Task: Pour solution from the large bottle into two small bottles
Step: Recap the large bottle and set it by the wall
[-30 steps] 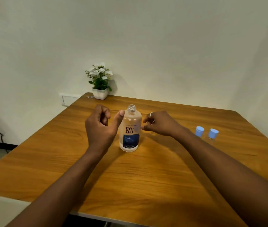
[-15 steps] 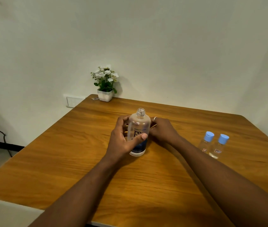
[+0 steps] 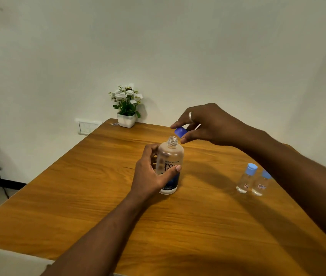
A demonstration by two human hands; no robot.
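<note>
Gripping one large bottle (image 3: 170,156) in left fingers (image 3: 175,169), pinching one cap (image 3: 180,132) in right fingers (image 3: 186,138), near two small bottles (image 3: 245,180), one flowerpot (image 3: 126,120).

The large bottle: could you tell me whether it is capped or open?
Open. The large bottle shows a bare threaded neck; the right hand pinches the blue cap beside it, while the left hand grips its body.
</note>
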